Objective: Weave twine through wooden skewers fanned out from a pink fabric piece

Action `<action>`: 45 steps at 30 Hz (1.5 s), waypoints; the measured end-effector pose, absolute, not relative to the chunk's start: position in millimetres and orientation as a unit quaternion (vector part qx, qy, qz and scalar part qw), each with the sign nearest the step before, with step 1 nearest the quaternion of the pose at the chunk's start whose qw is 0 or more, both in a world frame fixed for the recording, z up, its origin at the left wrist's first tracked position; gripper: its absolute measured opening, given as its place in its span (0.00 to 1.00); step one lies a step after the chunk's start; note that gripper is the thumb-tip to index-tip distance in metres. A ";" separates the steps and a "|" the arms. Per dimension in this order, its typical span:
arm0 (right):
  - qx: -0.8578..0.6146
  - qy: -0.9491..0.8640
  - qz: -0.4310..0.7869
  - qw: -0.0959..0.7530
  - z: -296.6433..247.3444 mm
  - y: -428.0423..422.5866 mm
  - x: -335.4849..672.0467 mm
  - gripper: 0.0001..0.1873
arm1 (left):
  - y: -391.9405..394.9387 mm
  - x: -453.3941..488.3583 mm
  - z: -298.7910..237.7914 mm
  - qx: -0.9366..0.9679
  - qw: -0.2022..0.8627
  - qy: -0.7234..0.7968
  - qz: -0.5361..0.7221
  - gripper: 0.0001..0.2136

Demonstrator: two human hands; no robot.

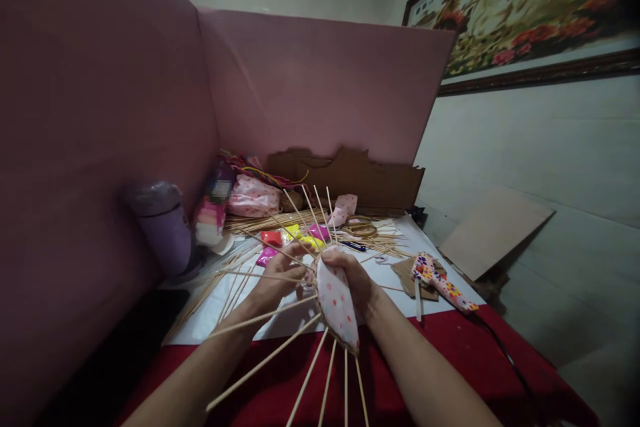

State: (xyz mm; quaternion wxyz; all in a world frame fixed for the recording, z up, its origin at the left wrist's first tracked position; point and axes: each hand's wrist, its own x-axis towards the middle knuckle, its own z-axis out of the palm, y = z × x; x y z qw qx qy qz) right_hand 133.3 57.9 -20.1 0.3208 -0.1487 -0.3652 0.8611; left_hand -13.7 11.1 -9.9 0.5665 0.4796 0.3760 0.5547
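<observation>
Radiating sticks (pixel 280 353) fan from the fabric-covered disc (pixel 337 303), both hands' grip holding it above the table's red edge (pixel 465 347).

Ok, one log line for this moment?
left hand: gripping sticks | right hand: holding dotted fabric disc | table: red cloth

No readable writing anywhere in view.

The packet (pixel 213 213) standing near the left edge of the tabletop, beside the purple cup (pixel 163 223), has its front blurred out, so any label there cannot be made out. The bright clay packs (pixel 295 237) toward the back edge show only colour, their print too small to tell. The fabric disc (pixel 336 300) and the fabric-wrapped glue gun (pixel 443 283) near the right edge carry dots and flowers, not letters. The framed picture (pixel 525 7) on the wall shows flowers and no caption or number.
</observation>
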 end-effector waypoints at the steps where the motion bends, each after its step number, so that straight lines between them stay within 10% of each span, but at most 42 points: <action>1: -0.151 -0.371 0.861 0.315 -20.7 57.4 133.8 0.07 | 11.3 -14.0 -9.6 0.486 0.572 0.370 0.547 0.19; 30: -0.169 -0.530 0.766 0.322 -12.0 65.3 136.1 0.10 | 46.8 -49.3 -3.4 0.627 0.317 0.441 0.558 0.08; 45: -0.178 -0.535 0.757 0.330 -9.4 63.1 132.6 0.09 | 60.6 -53.1 -8.0 0.662 0.358 0.468 0.464 0.11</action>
